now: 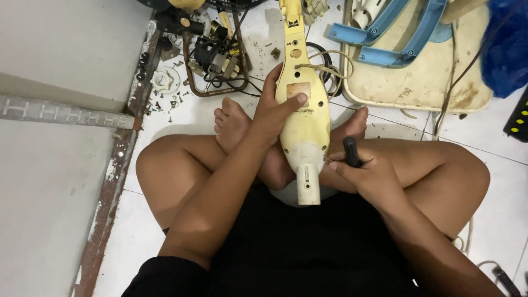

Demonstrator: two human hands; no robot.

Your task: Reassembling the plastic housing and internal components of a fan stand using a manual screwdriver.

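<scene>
A person is sitting cross-legged on a white tiled floor (498, 220), bare feet crossing in the middle of the frame. Lying lengthwise over the feet and lap is a long, pale yellow plastic housing (304, 126), smooth and glossy, widening into a rounded body and narrowing at the bottom into a short cream tube; its upper end is running out of the top of the frame. Small round holes and a brownish rectangular patch are showing on its top face.

The left hand (275, 113) is grasping the housing from the left side, thumb pressing across beside the rectangular patch, fingers wrapping around the edge. The right hand (366, 176), at centre right, is clenching around a black-handled tool (351, 152), the handle sticking up out of the fist, its tip meeting the lower right edge of the housing.

In the upper left of the frame a rusty metal wire bracket with a small motor and wiring (215, 58) is resting on the floor, with loose screws and a white round plastic part (165, 81) scattered beside it. In the upper right, a worn cream plastic panel (423, 82) is carrying light blue curved plastic pieces (396, 33).
</scene>
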